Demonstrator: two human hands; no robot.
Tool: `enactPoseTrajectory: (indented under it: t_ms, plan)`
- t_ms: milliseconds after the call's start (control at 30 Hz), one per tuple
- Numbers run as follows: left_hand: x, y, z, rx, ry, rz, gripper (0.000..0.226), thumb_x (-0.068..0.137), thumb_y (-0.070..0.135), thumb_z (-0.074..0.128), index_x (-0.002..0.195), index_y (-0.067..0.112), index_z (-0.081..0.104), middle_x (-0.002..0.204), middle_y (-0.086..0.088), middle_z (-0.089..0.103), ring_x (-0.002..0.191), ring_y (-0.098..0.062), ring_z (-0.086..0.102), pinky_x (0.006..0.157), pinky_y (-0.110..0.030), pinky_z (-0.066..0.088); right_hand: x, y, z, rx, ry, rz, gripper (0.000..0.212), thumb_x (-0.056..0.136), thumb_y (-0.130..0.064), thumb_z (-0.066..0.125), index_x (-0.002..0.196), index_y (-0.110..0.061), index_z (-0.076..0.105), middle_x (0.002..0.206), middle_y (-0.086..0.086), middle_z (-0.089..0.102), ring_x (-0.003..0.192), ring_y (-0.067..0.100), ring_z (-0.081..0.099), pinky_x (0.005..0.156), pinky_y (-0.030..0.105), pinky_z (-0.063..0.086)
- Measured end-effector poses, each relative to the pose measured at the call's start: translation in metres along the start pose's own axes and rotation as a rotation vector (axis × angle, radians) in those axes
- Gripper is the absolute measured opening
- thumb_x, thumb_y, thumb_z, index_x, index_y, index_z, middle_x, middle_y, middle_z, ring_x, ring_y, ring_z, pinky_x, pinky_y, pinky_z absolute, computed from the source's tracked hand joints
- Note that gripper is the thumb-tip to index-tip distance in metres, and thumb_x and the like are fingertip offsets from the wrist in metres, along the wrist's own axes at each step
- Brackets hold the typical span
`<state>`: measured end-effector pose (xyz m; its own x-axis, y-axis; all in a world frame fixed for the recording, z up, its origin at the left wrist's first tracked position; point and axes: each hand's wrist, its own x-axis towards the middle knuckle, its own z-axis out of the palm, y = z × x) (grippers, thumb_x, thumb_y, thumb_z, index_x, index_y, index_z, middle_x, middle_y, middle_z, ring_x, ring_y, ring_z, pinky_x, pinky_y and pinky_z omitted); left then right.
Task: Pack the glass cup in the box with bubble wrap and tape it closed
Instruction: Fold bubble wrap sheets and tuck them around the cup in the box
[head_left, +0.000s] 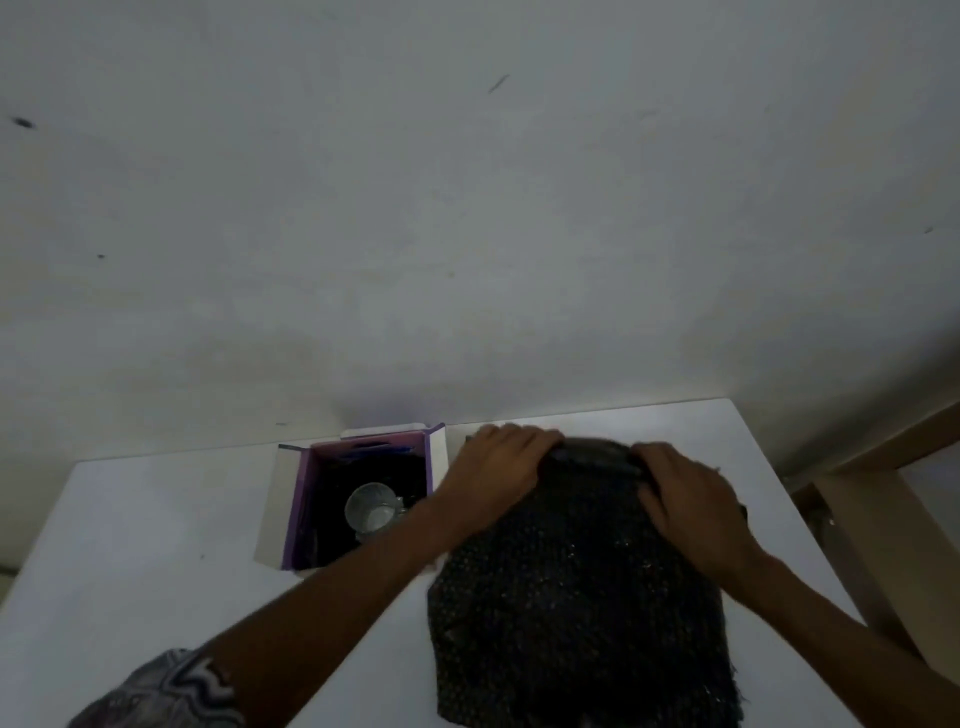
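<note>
An open box (291, 499) with purple inner walls stands at the back of the white table (130, 545). A clear glass cup (371, 512) lies tilted inside it on dark lining. To the right, a black sheet of bubble wrap (571, 613) lies spread on the table. My left hand (498, 467) and my right hand (685, 493) both rest on the sheet's far edge, fingers curled over a rolled or folded part of it. Whether each hand pinches or only presses the wrap is unclear.
A pale wall (467, 208) rises right behind the table. A wooden frame (883, 499) stands just past the table's right edge. A patterned sleeve (171, 691) shows at the bottom left.
</note>
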<state>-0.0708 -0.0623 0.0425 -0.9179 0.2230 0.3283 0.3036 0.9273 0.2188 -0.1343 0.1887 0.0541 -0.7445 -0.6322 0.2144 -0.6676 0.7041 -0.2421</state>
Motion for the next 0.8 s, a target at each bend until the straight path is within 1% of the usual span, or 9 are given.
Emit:
enactPoseTrajectory:
  t_ms: [100, 233, 333, 400, 500, 600, 667, 733, 800]
  plan:
    - [-0.006, -0.037, -0.059, 0.089, 0.094, 0.043, 0.044, 0.074, 0.013, 0.055, 0.118, 0.017, 0.057, 0.109, -0.005, 0.067, 0.094, -0.026, 0.061, 0.079, -0.038, 0.041, 0.036, -0.042, -0.010, -0.032, 0.198, -0.096, 0.041, 0.079, -0.006, 0.066, 0.118, -0.009, 0.057, 0.114, 0.015, 0.059, 0.095, 0.032, 0.057, 0.074, 0.041, 0.049]
    - [-0.069, -0.103, -0.115, 0.387, 0.016, 0.125, 0.032, 0.084, 0.021, 0.057, 0.116, 0.016, 0.060, 0.121, -0.011, 0.060, 0.107, -0.031, 0.053, 0.085, -0.042, 0.040, 0.069, -0.124, 0.008, -0.097, 0.270, -0.253, 0.045, 0.078, -0.009, 0.061, 0.122, -0.021, 0.060, 0.114, 0.009, 0.060, 0.104, 0.030, 0.054, 0.081, 0.041, 0.041]
    - [-0.128, -0.141, -0.122, 0.475, -0.111, 0.110, 0.032, 0.081, 0.021, 0.060, 0.113, 0.020, 0.058, 0.116, -0.012, 0.060, 0.105, -0.033, 0.052, 0.086, -0.043, 0.039, 0.080, -0.177, 0.043, -0.150, 0.056, -0.399, 0.044, 0.079, -0.013, 0.050, 0.120, -0.024, 0.060, 0.110, 0.005, 0.061, 0.099, 0.029, 0.054, 0.080, 0.040, 0.036]
    - [-0.160, -0.155, -0.112, 0.432, -0.270, 0.140, 0.027, 0.082, 0.021, 0.059, 0.109, 0.024, 0.059, 0.109, -0.005, 0.063, 0.099, -0.029, 0.056, 0.083, -0.040, 0.042, 0.076, -0.199, 0.068, -0.216, -0.148, -0.469, 0.041, 0.080, -0.019, 0.042, 0.116, -0.026, 0.061, 0.104, 0.002, 0.064, 0.097, 0.029, 0.054, 0.082, 0.041, 0.036]
    - [-0.187, -0.159, -0.094, 0.355, -0.557, 0.177, 0.034, 0.071, 0.020, 0.070, 0.102, 0.032, 0.062, 0.100, 0.008, 0.067, 0.090, -0.020, 0.059, 0.080, -0.033, 0.044, 0.059, -0.218, 0.091, -0.363, -0.439, -0.541, 0.030, 0.077, -0.020, 0.050, 0.101, -0.027, 0.066, 0.089, 0.000, 0.066, 0.092, 0.028, 0.054, 0.087, 0.046, 0.033]
    - [-0.190, -0.142, -0.086, 0.357, -0.741, 0.188, 0.025, 0.072, 0.028, 0.057, 0.096, 0.028, 0.065, 0.092, 0.006, 0.069, 0.085, -0.023, 0.058, 0.080, -0.035, 0.042, 0.055, -0.229, 0.099, -0.408, -0.531, -0.559, 0.005, 0.065, -0.027, 0.063, 0.069, -0.027, 0.065, 0.063, -0.006, 0.063, 0.074, 0.022, 0.055, 0.082, 0.044, 0.025]
    - [-0.183, -0.138, -0.078, 0.304, -0.713, 0.174, 0.032, 0.084, 0.033, 0.044, 0.102, 0.021, 0.067, 0.096, -0.003, 0.069, 0.091, -0.027, 0.057, 0.086, -0.037, 0.040, 0.062, -0.233, 0.105, -0.451, -0.526, -0.560, 0.011, 0.067, -0.033, 0.064, 0.059, -0.025, 0.061, 0.056, -0.007, 0.061, 0.067, 0.022, 0.058, 0.085, 0.048, 0.024]
    - [-0.177, -0.142, -0.067, 0.257, -0.713, 0.147, 0.038, 0.092, 0.036, 0.038, 0.111, 0.017, 0.065, 0.103, -0.007, 0.068, 0.097, -0.029, 0.059, 0.091, -0.037, 0.040, 0.073, -0.244, 0.103, -0.484, -0.627, -0.545, 0.017, 0.076, -0.038, 0.063, 0.068, -0.023, 0.066, 0.068, -0.003, 0.068, 0.078, 0.027, 0.062, 0.093, 0.065, 0.026]
    - [-0.171, -0.149, -0.056, 0.234, -0.776, 0.101, 0.039, 0.096, 0.034, 0.039, 0.118, 0.012, 0.063, 0.110, -0.012, 0.066, 0.103, -0.032, 0.058, 0.095, -0.037, 0.042, 0.082, -0.257, 0.105, -0.497, -0.751, -0.545, 0.032, 0.090, -0.041, 0.051, 0.101, -0.016, 0.069, 0.102, 0.005, 0.071, 0.110, 0.033, 0.055, 0.099, 0.075, 0.018]
